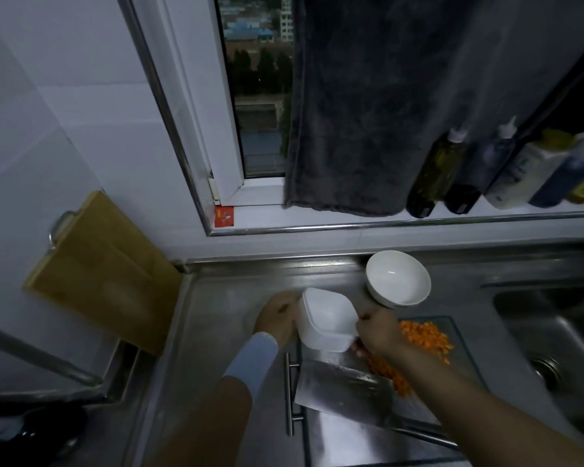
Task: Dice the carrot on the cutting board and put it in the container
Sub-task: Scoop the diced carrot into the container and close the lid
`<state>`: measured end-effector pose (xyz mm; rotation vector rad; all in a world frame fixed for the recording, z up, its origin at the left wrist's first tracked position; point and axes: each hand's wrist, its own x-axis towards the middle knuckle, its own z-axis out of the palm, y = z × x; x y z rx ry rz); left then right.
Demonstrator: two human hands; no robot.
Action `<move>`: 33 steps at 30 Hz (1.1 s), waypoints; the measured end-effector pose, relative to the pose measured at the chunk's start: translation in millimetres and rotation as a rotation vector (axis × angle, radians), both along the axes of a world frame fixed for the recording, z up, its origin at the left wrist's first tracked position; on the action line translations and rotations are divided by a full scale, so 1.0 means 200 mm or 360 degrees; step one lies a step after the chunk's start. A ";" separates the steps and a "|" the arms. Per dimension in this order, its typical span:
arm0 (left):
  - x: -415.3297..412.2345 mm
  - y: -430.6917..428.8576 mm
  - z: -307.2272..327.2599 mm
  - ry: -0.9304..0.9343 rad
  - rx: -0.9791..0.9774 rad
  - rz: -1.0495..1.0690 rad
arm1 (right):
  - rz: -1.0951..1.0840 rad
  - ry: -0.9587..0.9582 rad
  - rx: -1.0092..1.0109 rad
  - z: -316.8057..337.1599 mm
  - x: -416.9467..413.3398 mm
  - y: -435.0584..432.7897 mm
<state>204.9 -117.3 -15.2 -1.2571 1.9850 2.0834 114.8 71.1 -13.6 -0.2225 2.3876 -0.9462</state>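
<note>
We count two hands, the left hand [277, 318] and the right hand [380, 332]; one container [324, 318]; one bowl [398, 278]; one cleaver [344, 389]; two boards, one glass board [466, 369] and one wooden board [105, 274]; one heap of carrot dice [425, 335], its pieces too many and too blurred for us to number; one towel [385, 112]; one window [257, 96]; one sink [553, 332] with one drain [550, 367]; one bar handle [292, 392]; one red sticker [224, 216]; and, as far as we can tell, five bottles [434, 170]: two dark, one white, one blue, one yellowish; the last two blur at the frame's edge, so we hold that count loosely
</note>
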 end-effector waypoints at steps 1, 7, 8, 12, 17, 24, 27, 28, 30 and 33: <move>0.01 0.03 -0.01 -0.0078 -0.0047 -0.0091 | 0.0002 0.0112 0.0066 -0.01 0.02 0.05; 0.11 0.18 -0.02 -0.0321 -0.0597 -0.0634 | 0.0075 0.0189 0.0040 -0.03 0.22 0.21; 0.13 0.19 -0.04 -0.0350 -0.0725 -0.0621 | 0.0098 0.0119 -0.0039 -0.02 0.26 0.23; 0.20 0.18 -0.08 -0.0409 -0.0711 -0.0417 | 0.0343 0.0256 0.0226 -0.04 0.36 0.36; 0.26 0.23 -0.09 -0.0363 -0.0606 -0.0313 | 0.0825 0.0397 0.0925 -0.13 0.49 0.55; 0.34 0.23 -0.08 -0.0324 -0.0513 -0.0062 | 0.0971 0.0637 0.1032 -0.24 0.52 0.56; 0.36 0.21 -0.07 -0.0292 -0.0536 0.0032 | 0.0897 0.0525 0.0751 -0.22 0.52 0.58; 0.36 0.20 -0.07 -0.0280 -0.0549 0.0069 | 0.0863 0.0494 0.0649 -0.22 0.52 0.59; 0.37 0.21 -0.06 -0.0248 -0.0575 0.0200 | 0.0808 0.0507 0.0503 -0.19 0.50 0.63; 0.35 0.25 -0.02 -0.0185 -0.0697 0.0442 | 0.0678 0.0454 0.0378 -0.11 0.44 0.69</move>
